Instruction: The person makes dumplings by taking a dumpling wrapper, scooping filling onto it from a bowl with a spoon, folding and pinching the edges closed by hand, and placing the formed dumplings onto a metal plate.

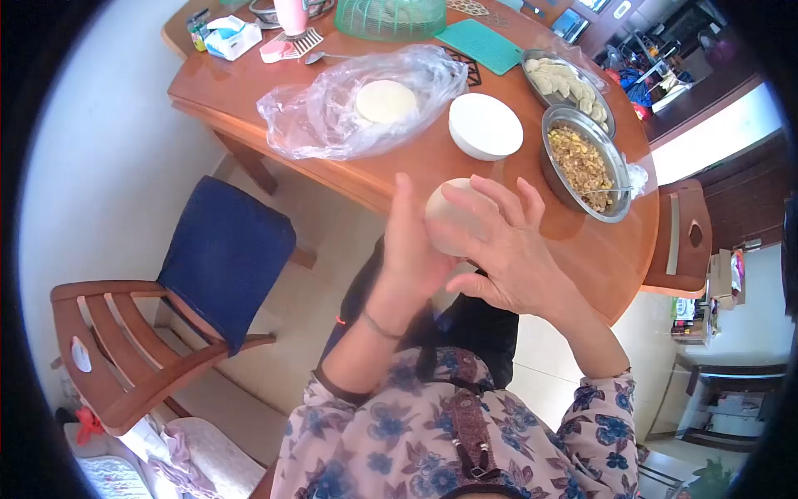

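Between my two hands, over the table's near edge, is a round, flat piece of pale dough [446,218]. My left hand [409,241] is upright against its left side, with the thumb or a finger pointing up. My right hand [503,241] lies over its right side, fingers spread and slightly blurred. Beyond them stands an empty white bowl [485,126]. A lump of dough [386,102] rests on a clear plastic bag [307,125]. To the right, a metal bowl [617,212] holds chopped filling [579,162] and a utensil.
A metal tray [613,125] of dumplings [561,80] stands behind the filling bowl on the wooden table [349,176]. Farther back are a green board [480,45], a green mesh cover [391,18], a spoon and a tissue pack [233,39]. A chair [224,258] stands at the left.
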Tool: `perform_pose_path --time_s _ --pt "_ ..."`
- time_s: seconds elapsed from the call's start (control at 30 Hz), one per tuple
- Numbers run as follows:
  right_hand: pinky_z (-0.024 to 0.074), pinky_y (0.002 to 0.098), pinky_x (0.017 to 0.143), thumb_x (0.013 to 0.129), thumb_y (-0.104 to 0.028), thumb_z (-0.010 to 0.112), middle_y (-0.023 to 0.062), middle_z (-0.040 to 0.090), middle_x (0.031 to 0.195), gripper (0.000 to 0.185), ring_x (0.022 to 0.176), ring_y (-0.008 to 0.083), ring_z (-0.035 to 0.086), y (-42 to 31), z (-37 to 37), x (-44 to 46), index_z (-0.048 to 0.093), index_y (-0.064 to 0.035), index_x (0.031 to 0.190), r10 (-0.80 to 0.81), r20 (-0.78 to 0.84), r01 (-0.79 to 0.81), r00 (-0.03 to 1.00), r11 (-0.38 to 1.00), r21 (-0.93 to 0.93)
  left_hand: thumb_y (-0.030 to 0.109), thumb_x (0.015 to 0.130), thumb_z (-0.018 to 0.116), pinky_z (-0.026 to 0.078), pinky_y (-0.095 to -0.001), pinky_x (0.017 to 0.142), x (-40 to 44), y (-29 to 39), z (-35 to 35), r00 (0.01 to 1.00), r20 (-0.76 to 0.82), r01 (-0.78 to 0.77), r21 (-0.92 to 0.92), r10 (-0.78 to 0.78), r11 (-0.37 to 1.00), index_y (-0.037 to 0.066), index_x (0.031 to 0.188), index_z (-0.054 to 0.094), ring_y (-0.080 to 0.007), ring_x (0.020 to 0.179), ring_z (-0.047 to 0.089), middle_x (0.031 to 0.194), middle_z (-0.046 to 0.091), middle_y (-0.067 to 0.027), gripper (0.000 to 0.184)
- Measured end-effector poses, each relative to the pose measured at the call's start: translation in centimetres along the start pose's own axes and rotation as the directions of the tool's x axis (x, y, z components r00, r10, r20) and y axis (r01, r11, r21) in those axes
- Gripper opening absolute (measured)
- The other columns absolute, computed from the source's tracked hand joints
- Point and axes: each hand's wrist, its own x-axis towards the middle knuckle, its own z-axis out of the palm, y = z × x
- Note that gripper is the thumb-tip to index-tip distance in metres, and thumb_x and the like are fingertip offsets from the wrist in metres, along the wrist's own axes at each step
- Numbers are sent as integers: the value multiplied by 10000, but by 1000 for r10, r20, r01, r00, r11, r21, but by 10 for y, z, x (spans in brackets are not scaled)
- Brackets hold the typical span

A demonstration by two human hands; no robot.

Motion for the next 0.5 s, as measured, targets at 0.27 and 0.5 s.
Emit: perform_pose_path --time_s 0.27,0.5 --pt "140 677 1133 921 -526 615 97 494 1479 469 1412 358 365 40 -26 20 706 -172 1214 123 -157 -145 980 980 -133 732 1004 187 618 -488 839 12 3 -27 933 357 19 -138 32 990 -34 1464 429 -373 1177 648 1327 608 -242 926" --pt "103 681 1158 1018 -588 422 89 462 1525 569 1455 386 316 102 1 63 759 -153 1161 341 -139 -368 930 874 -317 758 987 169 647 -445 750 6 6 -20 961 274 -9 -70 28 998 -45 1488 393 -466 1184 631 1314 593 -307 972"
